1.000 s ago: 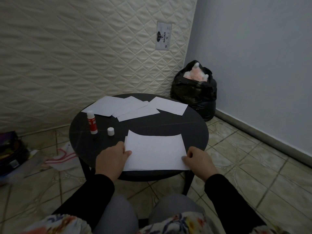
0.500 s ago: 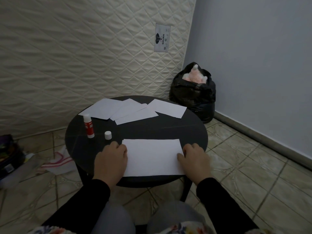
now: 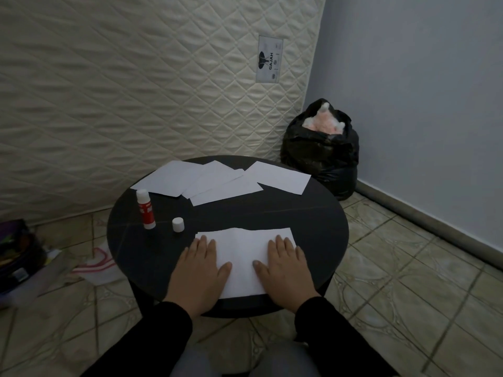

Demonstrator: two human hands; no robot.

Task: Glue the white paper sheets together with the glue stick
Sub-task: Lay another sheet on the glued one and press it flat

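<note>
A white paper sheet [image 3: 243, 261] lies flat on the near part of a round black table [image 3: 313, 213], its near edge close to the table's rim. The person's left hand [image 3: 200, 273] rests palm down on the sheet's left side, fingers spread and flat, gripping nothing, with part of the hand lying past the paper's left edge on the dark tabletop. The right hand [image 3: 283, 270] lies the same way on the sheet's right side, open and flat with the thumb pointing inward; both thumbs sit on the paper with a bare strip of white between them. Both arms wear black sleeves [image 3: 160, 338]. Just beyond the sheet's far left corner stands a small white cap [image 3: 178, 225], and to its left a glue stick [image 3: 145, 209] stands upright (red body, white top, uncapped as far as can be told), apart from the cap. Along the far side of the table lie several more white paper sheets [image 3: 223, 180], overlapping one another in a loose fan. Behind the table a quilted cream mattress [image 3: 136, 91] leans upright with a label reading GAJAH [image 3: 269, 59]. In the corner to the right sits a black plastic bag [image 3: 321, 151] with something pale pink showing at its open top. The floor is tiled [image 3: 408, 268].
</note>
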